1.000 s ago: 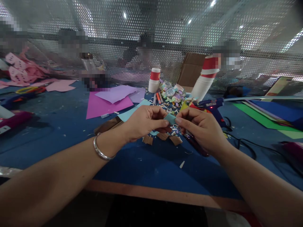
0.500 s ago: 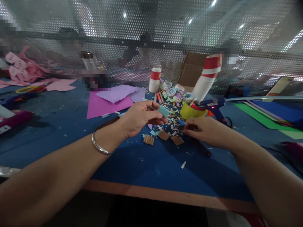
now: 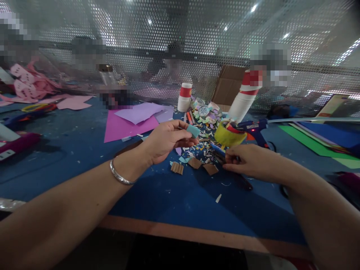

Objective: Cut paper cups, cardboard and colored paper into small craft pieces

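Observation:
My left hand (image 3: pixel 168 140) pinches a small light-blue piece of paper (image 3: pixel 193 131) between thumb and fingers, held above the scraps. A silver bracelet circles that wrist. My right hand (image 3: pixel 242 159) is low over the table with its fingers curled closed, at a dark long-handled tool (image 3: pixel 245 183) whose middle it covers. Just left of those fingers lies a slim blue thing (image 3: pixel 218 147), too blurred to name. Whatever the right fingertips grip is hidden. Brown corrugated cardboard pieces (image 3: pixel 194 162) lie between and below the hands.
Paper snippets surround a yellow tape roll (image 3: pixel 230 135). Behind it are a blue glue gun (image 3: pixel 254 129), a leaning stack of paper cups (image 3: pixel 243 97) and a shorter stack (image 3: pixel 185 98). Purple sheets (image 3: pixel 137 112) lie left, coloured sheets (image 3: pixel 315 140) right. A perforated metal screen (image 3: pixel 180 30) rises behind.
My right hand has shifted slightly right and down, showing more of the blue and dark things beside its fingers. The left hand keeps its hold on the light-blue paper, almost still.

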### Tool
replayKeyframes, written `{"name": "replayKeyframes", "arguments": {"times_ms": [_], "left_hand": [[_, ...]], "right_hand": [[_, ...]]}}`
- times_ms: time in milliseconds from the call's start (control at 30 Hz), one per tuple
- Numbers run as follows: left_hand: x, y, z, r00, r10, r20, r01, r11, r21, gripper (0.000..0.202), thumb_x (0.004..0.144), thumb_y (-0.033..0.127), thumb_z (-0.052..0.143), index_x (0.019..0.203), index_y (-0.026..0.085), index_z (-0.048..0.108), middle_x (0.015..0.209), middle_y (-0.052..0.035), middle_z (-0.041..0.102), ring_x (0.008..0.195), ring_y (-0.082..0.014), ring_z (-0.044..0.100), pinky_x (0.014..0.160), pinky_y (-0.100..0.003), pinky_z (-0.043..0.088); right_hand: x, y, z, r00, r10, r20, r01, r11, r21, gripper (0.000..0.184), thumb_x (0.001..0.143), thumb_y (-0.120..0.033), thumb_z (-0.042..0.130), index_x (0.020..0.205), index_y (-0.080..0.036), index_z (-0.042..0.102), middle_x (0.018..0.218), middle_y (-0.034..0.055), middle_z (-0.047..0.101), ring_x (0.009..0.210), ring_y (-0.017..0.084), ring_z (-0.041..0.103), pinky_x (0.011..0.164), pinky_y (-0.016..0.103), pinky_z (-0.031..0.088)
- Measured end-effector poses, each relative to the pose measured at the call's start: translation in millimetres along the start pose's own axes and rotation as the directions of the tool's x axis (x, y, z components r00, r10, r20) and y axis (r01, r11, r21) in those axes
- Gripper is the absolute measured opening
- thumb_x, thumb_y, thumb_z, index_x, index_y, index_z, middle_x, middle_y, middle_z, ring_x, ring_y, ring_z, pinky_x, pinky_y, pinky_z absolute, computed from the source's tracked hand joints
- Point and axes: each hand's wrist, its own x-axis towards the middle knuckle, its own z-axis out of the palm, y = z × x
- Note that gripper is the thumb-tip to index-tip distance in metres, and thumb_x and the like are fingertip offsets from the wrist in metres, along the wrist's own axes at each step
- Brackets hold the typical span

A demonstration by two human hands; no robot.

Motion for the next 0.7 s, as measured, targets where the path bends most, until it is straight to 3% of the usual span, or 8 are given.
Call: {"name": "replayKeyframes", "arguments": {"times_ms": [100, 233, 333, 433, 567, 700], "left_hand": [[0, -1, -0.5, 1.0, 0.002, 0.0, -0.002, 1.0, 0.003, 0.015, 0.088, 0.001, 0.059, 0.081, 0.014, 0.057, 0.073, -0.004, 0.074, 0.074, -0.013, 0.074, 0.074, -0.025, 0.056], [-1, -1, 1.8, 1.0, -0.028, -0.008, 0.028, 1.0, 0.007, 0.017, 0.089, 0.001, 0.06, 0.078, 0.014, 0.056, 0.072, -0.0033, 0.072, 0.074, -0.0138, 0.074, 0.075, -0.028, 0.055], [-2, 0, 4.0, 0.999, -0.048, -0.013, 0.048, 0.999, 0.019, 0.018, 0.088, 0.001, 0.06, 0.076, 0.014, 0.056, 0.07, -0.0033, 0.071, 0.073, -0.0137, 0.073, 0.073, -0.028, 0.054], [-4, -3, 5.8, 0.997, -0.07, -0.009, 0.07, 0.997, 0.011, 0.016, 0.086, 0.001, 0.062, 0.076, 0.013, 0.058, 0.071, -0.0039, 0.071, 0.075, -0.0146, 0.073, 0.072, -0.027, 0.053], [-3, -10, 9.4, 0.992, -0.114, 0.043, 0.115, 0.993, -0.021, 0.016, 0.082, 0.001, 0.065, 0.072, 0.012, 0.06, 0.072, -0.0049, 0.07, 0.078, -0.0153, 0.073, 0.075, -0.029, 0.053], [-3, -14, 13.3, 0.989, -0.125, 0.078, 0.13, 0.989, -0.064, 0.016, 0.08, 0.002, 0.066, 0.069, 0.012, 0.059, 0.072, -0.0039, 0.069, 0.072, -0.0131, 0.069, 0.076, -0.031, 0.054]], "right_hand": [[-2, -9, -5, 0.995, 0.026, 0.091, -0.023, 0.999, -0.036, 0.014, 0.084, -0.027, 0.062, 0.072, -0.021, 0.065, 0.072, 0.0042, 0.069, 0.065, 0.019, 0.062, 0.059, 0.03, 0.036], [-2, -19, -9, 0.984, 0.118, 0.13, -0.116, 0.993, -0.022, 0.01, 0.078, -0.021, 0.06, 0.068, -0.021, 0.059, 0.067, 0.0022, 0.066, 0.061, 0.018, 0.059, 0.057, 0.029, 0.034], [1, -19, -9, 0.993, 0.113, 0.031, -0.114, 0.992, 0.055, 0.012, 0.076, -0.025, 0.061, 0.065, -0.021, 0.057, 0.063, 0.0012, 0.062, 0.058, 0.016, 0.056, 0.057, 0.029, 0.035], [4, -17, -7, 0.989, 0.081, -0.124, -0.05, 0.971, 0.233, 0.016, 0.076, -0.032, 0.06, 0.065, -0.021, 0.057, 0.062, 0.0002, 0.059, 0.058, 0.016, 0.053, 0.057, 0.03, 0.037], [6, -23, -2, 0.98, 0.077, -0.181, 0.036, 0.835, 0.549, 0.022, 0.08, -0.041, 0.059, 0.069, -0.021, 0.059, 0.062, -0.0009, 0.057, 0.058, 0.015, 0.052, 0.055, 0.029, 0.037], [6, -38, 2, 0.968, 0.046, -0.245, 0.141, 0.71, 0.69, 0.02, 0.08, -0.038, 0.062, 0.069, -0.021, 0.061, 0.062, -0.0018, 0.055, 0.06, 0.014, 0.049, 0.059, 0.029, 0.038]]}}
